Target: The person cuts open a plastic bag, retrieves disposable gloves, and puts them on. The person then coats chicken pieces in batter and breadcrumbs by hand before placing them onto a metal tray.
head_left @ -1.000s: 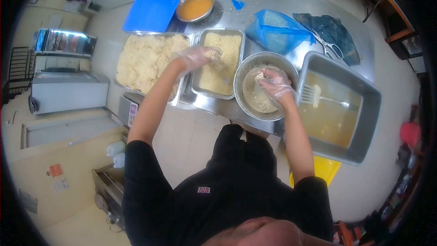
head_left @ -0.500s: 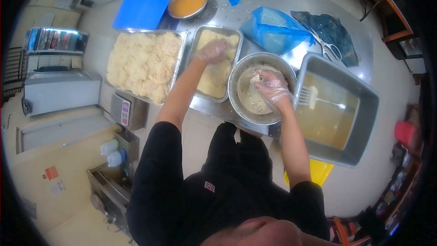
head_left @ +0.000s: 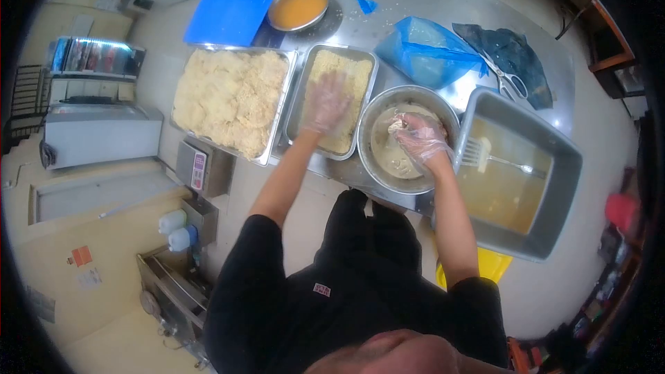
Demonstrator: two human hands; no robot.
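My left hand [head_left: 329,102], in a clear plastic glove, lies over the yellow crumbs [head_left: 351,75] in a narrow metal tray [head_left: 294,107]. Its fingers are stretched out and a little blurred. My gloved right hand [head_left: 422,137] is over a round steel bowl [head_left: 451,114] of pale batter [head_left: 398,161]. Its fingers are curled round a small batter-coated piece [head_left: 397,125], whose kind I cannot make out. Left of the narrow tray, a wider metal tray [head_left: 280,121] is heaped with crumb-coated pieces [head_left: 228,100].
A grey tub [head_left: 561,197] at the right holds cloudy liquid and a slotted turner [head_left: 509,161]. Behind stand a blue plastic bag [head_left: 422,48], scissors [head_left: 509,82], a dark cloth [head_left: 516,52], a bowl of orange liquid [head_left: 298,7] and a blue board [head_left: 235,0].
My left hand has moved back toward me over the crumbs, its fingers now flatter. My right hand stays over the bowl. The whole view has shifted slightly.
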